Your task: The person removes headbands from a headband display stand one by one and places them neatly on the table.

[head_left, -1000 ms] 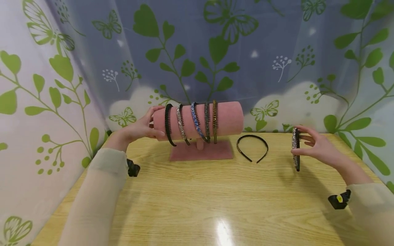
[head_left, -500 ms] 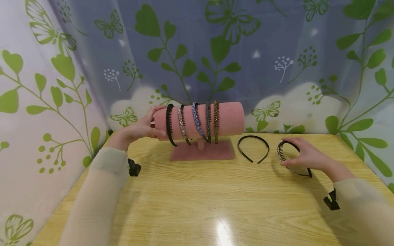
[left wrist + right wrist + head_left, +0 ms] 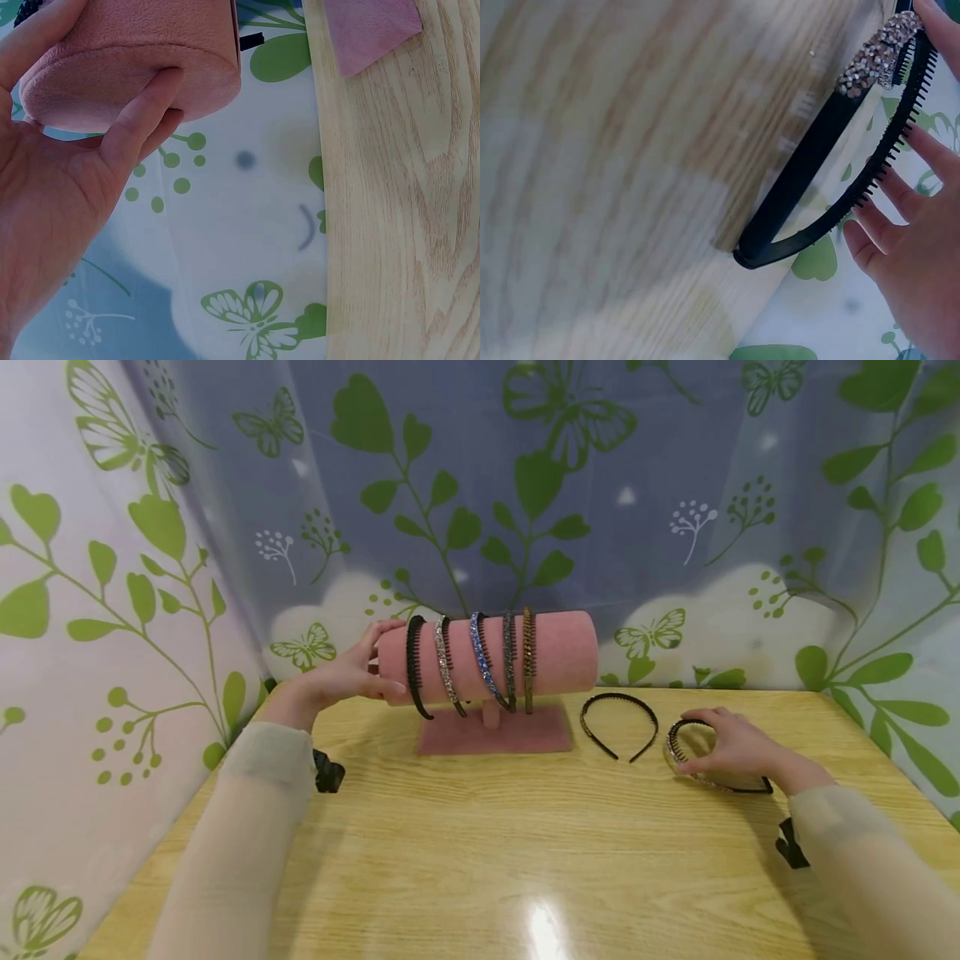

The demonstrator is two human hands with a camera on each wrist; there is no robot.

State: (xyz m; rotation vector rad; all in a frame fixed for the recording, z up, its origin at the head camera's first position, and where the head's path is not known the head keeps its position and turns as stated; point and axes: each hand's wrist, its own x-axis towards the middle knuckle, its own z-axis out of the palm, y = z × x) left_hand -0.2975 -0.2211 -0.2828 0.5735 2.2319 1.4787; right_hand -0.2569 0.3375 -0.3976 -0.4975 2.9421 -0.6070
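Observation:
My left hand (image 3: 341,678) holds the left end of a pink plush headband stand (image 3: 568,652); in the left wrist view, fingers (image 3: 139,124) touch the roll's round end face (image 3: 82,94). Several toothed headbands hang on the roll: a black one (image 3: 412,664), a silver glittery one (image 3: 442,660), a blue sparkly one (image 3: 479,652), a dark grey one (image 3: 509,660) and a gold one (image 3: 528,664). At the right, my right hand (image 3: 738,752) holds a black toothed headband (image 3: 674,747) with rhinestones (image 3: 881,52), low over the table. Its two ends point right.
Another black headband (image 3: 619,697) lies flat between the stand and my right hand. The wooden table (image 3: 450,860) stretches forward to a curtain (image 3: 465,468) printed with green leaves and butterflies. A similar printed cloth (image 3: 67,693) hangs at the left.
My right hand has moved left and down, turning the rhinestone headband from upright and edge-on to nearly flat near the table. My left hand stays on the stand's end.

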